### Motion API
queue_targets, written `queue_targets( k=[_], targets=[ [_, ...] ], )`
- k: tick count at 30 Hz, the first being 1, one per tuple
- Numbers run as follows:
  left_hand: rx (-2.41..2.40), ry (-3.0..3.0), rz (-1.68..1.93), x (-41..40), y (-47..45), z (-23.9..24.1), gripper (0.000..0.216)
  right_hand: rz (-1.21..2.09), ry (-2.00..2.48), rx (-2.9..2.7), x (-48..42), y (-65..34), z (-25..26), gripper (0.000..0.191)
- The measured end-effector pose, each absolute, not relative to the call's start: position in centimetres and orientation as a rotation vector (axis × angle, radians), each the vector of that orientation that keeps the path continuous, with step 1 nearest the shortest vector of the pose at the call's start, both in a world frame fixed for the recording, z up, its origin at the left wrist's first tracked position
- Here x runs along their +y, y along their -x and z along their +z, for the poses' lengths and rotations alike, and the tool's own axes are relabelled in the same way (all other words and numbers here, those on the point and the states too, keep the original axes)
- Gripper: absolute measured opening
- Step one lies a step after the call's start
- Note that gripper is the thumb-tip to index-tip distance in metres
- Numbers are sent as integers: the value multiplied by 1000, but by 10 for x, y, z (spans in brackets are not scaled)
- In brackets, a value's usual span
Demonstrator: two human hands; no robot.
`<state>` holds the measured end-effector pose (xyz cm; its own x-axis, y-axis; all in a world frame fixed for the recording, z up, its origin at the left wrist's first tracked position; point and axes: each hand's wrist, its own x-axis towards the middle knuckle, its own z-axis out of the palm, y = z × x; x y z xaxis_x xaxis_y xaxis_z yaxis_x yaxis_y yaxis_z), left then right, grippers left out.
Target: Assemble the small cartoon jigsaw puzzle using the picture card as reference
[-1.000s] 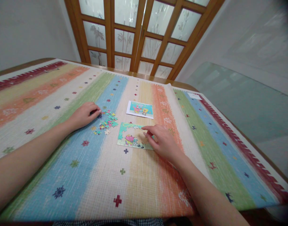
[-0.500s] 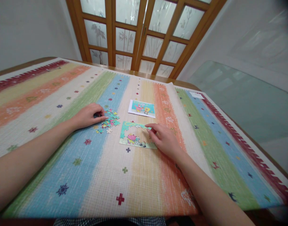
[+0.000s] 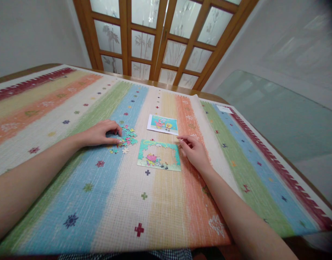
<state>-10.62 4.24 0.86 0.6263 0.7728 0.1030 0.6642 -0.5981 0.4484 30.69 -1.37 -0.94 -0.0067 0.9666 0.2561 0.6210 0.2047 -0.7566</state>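
Note:
On the left, my left hand (image 3: 103,133) rests at the edge of a heap of loose jigsaw pieces (image 3: 129,136), thumb and curled fingers apart and touching the nearest pieces. To the right of the heap lies a partly assembled jigsaw puzzle (image 3: 144,163); its border is joined, a pink figure fills the lower left, and the middle is a gap showing tablecloth. My right hand (image 3: 193,151) hovers by the puzzle's upper right corner, thumb and index finger pinched together; whatever may be between them is too small to make out. Behind the puzzle lies a printed picture card (image 3: 164,124) with two cartoon characters.
A striped tablecloth (image 3: 133,202) with crosses and snowflakes covers the table. A small white label (image 3: 224,109) lies near the far right edge. Wooden doors with glass panes (image 3: 142,43) stand beyond the table, and a pale glass panel (image 3: 274,108) is on the right.
My right hand has moved right and slightly away from me, uncovering the puzzle's right edge. My left hand's thumb has shifted down on the heap's edge. The view has shifted slightly.

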Motion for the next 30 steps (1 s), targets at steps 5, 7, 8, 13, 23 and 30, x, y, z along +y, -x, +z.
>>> queue_targets(
  k=[5,7,8,13,23,30],
  targets=[
    [1024,-2506,371,41,107,10,39,565,1501,-1723,-15,-306,-11,36],
    [1033,-2517,389,39,102,9,39,569,1506,-1722,-15,-306,-10,37],
    [1045,-2525,399,38,99,7,39,570,1509,-1721,-15,-306,-10,37],
    [1134,-2601,478,31,82,2,41,564,1502,-1725,-16,-304,-8,35],
    [1092,-2540,513,31,90,6,54,557,1499,-1719,-17,-303,-6,34],
    [933,-2775,360,13,71,3,87,559,1481,-1736,-17,-302,-9,32]
  ],
)
